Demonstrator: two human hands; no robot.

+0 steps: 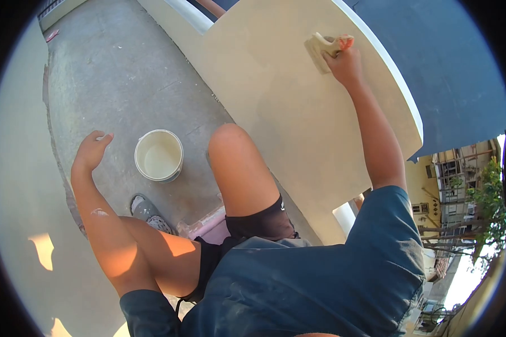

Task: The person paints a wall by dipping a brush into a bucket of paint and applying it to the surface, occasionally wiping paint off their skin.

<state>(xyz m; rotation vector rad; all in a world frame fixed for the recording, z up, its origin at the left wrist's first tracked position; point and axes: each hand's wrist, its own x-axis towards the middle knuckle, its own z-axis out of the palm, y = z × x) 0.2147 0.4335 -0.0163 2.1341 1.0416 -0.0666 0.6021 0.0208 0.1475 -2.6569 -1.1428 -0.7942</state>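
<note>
My right hand [346, 64] is wrapped round the handle of a wide, pale brush [321, 50], whose handle end is orange-red. The brush lies against the upper part of a cream wall [264, 73]. On the other side, my left hand [94, 150] hangs in the air over the floor, holding nothing, with its thumb apart from the bent fingers. Between my left hand and my knee, a white bucket [159, 155] stands on the grey floor, with pale liquid or a pale coating inside.
A pink object [208, 223], perhaps a low stool, is under my legs. My shoe [143, 209] rests below the bucket. A pale wall [17, 168] runs along the left. Beyond the cream wall are a blue surface [433, 73], buildings and a tree [489, 196].
</note>
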